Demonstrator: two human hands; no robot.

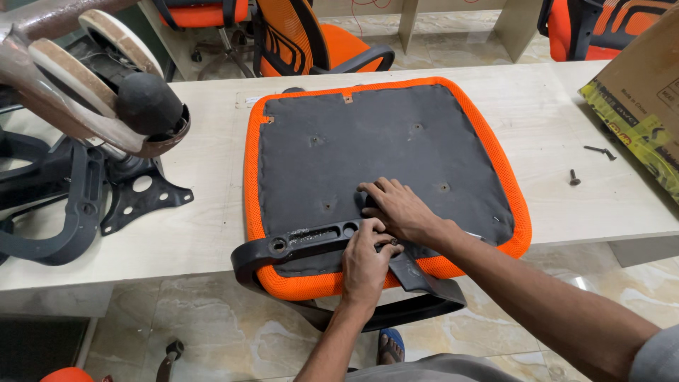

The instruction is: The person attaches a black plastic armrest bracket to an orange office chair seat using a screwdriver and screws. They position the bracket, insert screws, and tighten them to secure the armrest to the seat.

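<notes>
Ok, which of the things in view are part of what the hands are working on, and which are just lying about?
In hand:
- left hand and right hand on the black armrest bracket
- upturned orange seat cushion under it

Lying about:
- two loose black screws on the table
- chair base parts at left
- cardboard box at right
- orange chairs behind

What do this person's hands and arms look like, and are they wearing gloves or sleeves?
Both hands are bare: no gloves, rings or watch show on the left hand or the right hand. The forearms are uncovered too. A grey sleeve shows only at the right upper arm, at the picture's edge.
</notes>
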